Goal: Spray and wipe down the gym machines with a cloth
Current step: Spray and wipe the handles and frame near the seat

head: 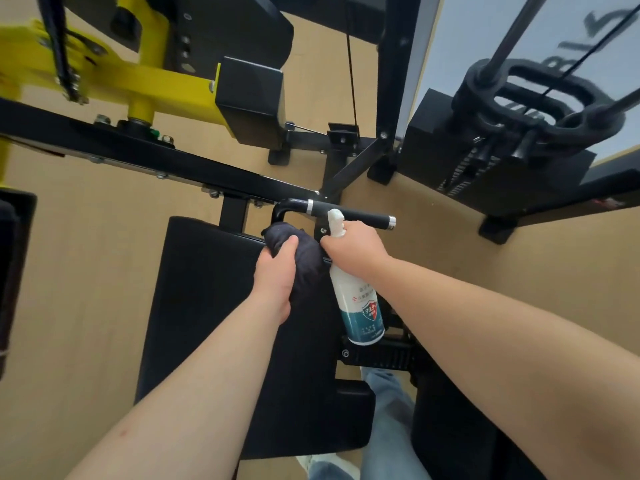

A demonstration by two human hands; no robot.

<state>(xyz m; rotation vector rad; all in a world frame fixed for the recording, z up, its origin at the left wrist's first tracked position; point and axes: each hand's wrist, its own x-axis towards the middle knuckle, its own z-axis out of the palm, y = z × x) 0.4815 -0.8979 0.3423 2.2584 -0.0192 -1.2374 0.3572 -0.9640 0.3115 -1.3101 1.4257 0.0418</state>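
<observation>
I look down on a black and yellow gym machine. My left hand [277, 275] grips a bunched dark cloth [294, 251], which presses against the bend of a black side handle [349, 213] at the far right corner of the black seat pad [207, 323]. My right hand [353, 245] holds a white spray bottle [358, 306] with a teal label by its neck. The bottle hangs downward beside the pad, and its white trigger head sits just in front of the handle's grip.
A yellow lever arm [138, 84] and a black frame bar [173, 168] cross above the pad. A weight stack [519, 133] with cables stands at the upper right. Another black pad [14, 271] is at the left edge. My jeans leg [391, 427] stands on the tan floor.
</observation>
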